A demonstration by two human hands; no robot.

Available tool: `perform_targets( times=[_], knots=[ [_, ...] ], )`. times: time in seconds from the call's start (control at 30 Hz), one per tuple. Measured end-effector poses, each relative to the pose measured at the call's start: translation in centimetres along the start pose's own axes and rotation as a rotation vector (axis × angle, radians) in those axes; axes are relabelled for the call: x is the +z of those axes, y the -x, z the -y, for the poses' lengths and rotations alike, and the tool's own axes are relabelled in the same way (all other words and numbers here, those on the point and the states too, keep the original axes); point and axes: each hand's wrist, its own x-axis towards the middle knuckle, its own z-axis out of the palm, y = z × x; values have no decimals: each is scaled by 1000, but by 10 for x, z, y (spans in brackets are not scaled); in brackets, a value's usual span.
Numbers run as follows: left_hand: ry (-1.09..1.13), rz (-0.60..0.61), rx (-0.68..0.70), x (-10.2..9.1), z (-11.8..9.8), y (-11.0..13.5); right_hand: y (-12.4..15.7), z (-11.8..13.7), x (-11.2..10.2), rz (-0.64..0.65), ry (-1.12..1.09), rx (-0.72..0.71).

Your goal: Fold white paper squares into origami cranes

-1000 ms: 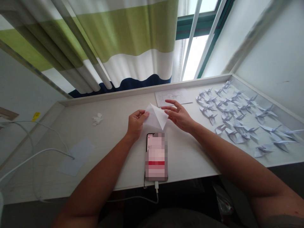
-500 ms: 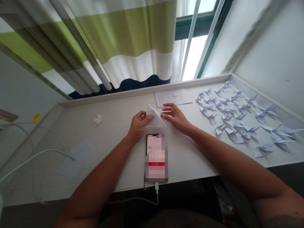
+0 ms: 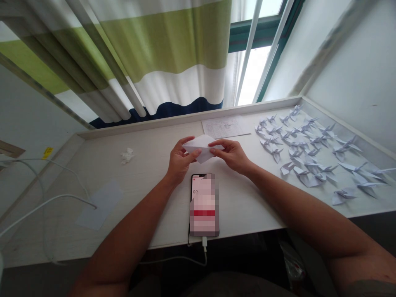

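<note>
Between my two hands is a folded piece of white paper (image 3: 201, 144), held above the table a little beyond the phone. My left hand (image 3: 182, 160) pinches its left side, thumb on the near face and fingers behind. On the right side, my right hand (image 3: 230, 154) grips the paper between thumb and index finger. The paper now shows a wide diamond-like outline with a crease across it. Below it lies a phone (image 3: 204, 206) with a pink, partly blurred screen and a charging cable (image 3: 204, 242) at its lower end.
Several folded white paper cranes (image 3: 306, 148) cover the table's right part. A printed sheet (image 3: 227, 126) lies at the back. To the left are a crumpled tissue (image 3: 126, 156), a blank white sheet (image 3: 99, 205) and white cables (image 3: 46, 203). A raised rim (image 3: 192, 116) borders the table.
The folded paper has turned from an upright pointed shape to a wider, flatter diamond. My right hand has closed on its right side, where its fingers were spread before.
</note>
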Motion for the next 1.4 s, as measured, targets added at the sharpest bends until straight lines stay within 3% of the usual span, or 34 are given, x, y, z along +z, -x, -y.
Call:
perform_targets(
  times=[0.17, 0.53, 0.67, 1.07, 1.4],
  knots=[
    [-31, -49, 41, -1, 1, -3, 1, 2, 3, -64, -37, -18],
    [-248, 59, 24, -3, -4, 3, 2, 1, 0, -57, 26, 20],
    [-204, 106, 34, -3, -3, 3, 3, 5, 0, -24, 43, 24],
    [-246, 60, -38, 1, -7, 4, 3, 3, 0, -18, 105, 6],
    [-219, 69, 24, 1, -4, 5, 4, 6, 1, 2, 77, -63]
  ],
)
